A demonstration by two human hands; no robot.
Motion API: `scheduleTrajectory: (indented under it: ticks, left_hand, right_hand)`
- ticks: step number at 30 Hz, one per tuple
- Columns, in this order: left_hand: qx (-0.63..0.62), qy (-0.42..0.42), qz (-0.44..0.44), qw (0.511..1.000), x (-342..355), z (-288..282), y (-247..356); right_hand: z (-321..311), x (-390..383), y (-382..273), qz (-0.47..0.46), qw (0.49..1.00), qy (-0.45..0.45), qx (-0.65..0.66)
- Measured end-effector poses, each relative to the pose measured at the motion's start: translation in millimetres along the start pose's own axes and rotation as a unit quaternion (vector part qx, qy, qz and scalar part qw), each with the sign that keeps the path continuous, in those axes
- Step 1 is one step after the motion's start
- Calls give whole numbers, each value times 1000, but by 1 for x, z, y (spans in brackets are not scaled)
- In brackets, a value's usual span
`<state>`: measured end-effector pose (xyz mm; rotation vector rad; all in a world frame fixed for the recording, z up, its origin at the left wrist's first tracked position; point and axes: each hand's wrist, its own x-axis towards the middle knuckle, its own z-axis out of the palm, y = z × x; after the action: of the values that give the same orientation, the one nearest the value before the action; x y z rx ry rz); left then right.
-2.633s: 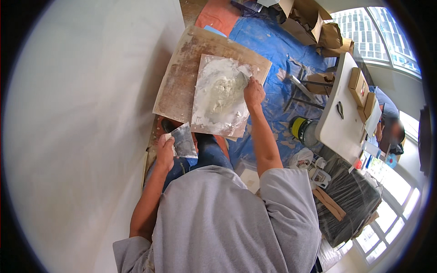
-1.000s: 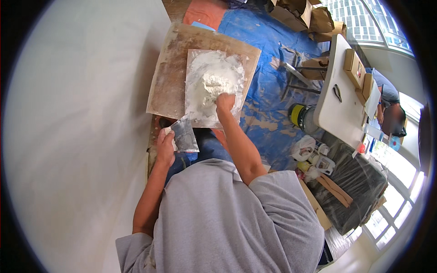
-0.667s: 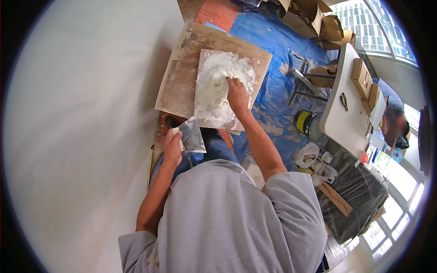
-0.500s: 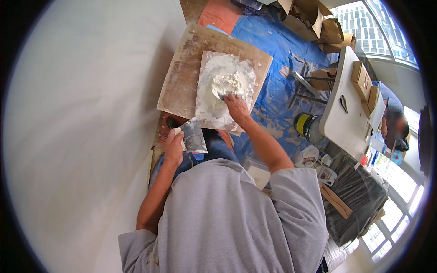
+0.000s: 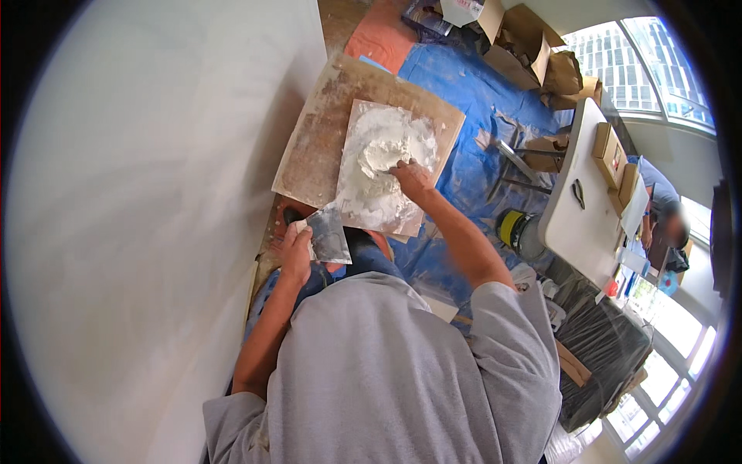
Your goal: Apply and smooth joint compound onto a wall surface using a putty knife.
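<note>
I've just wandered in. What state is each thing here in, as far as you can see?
Wide putty knife: held in the left-hand fingers, blade smudged
White paste: heaped, smeared outward
Rectangular board: coated mostly white
Right-hand fingers: at the paste; any tool unclear
Pliers: lying on the white table
Large cardboard box: open
Blue tarp: spread out, wrinkled

No wording legible from where I stand. Yellow-and-black label band (image 5: 510,227) around bucket (image 5: 532,237) beside white table (image 5: 566,220); print too small to make out. Pale label patch (image 5: 616,161) on longer cardboard box (image 5: 607,147) on tabletop, blurred. Dark marks (image 5: 474,6) on white carton flap (image 5: 460,11), also unreadable.
</note>
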<state>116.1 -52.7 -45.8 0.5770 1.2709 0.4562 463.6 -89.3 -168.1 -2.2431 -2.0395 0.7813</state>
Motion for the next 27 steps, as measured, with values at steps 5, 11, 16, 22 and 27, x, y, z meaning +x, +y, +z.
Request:
scheduleTrajectory:
  ticks: [5,11,16,22,27]
  left_hand:
    - [33,29,43,998,17,-18,-15]
    - [27,-1,28,999,17,-22,-17]
    - [-2,23,-11,1000,7,-8,16]
    - [45,17,36,998,28,-22,-11]
    - [-3,29,43,999,27,-24,-8]
  right_hand:
    - [-35,16,-3,59,993,101,24]
    - [19,7,-20,36,995,86,33]
    - [-31,23,-10,81,991,100,34]
    - [0,51,-29,-3,993,114,8]
    - [-9,21,-21,-26,1000,1,1]
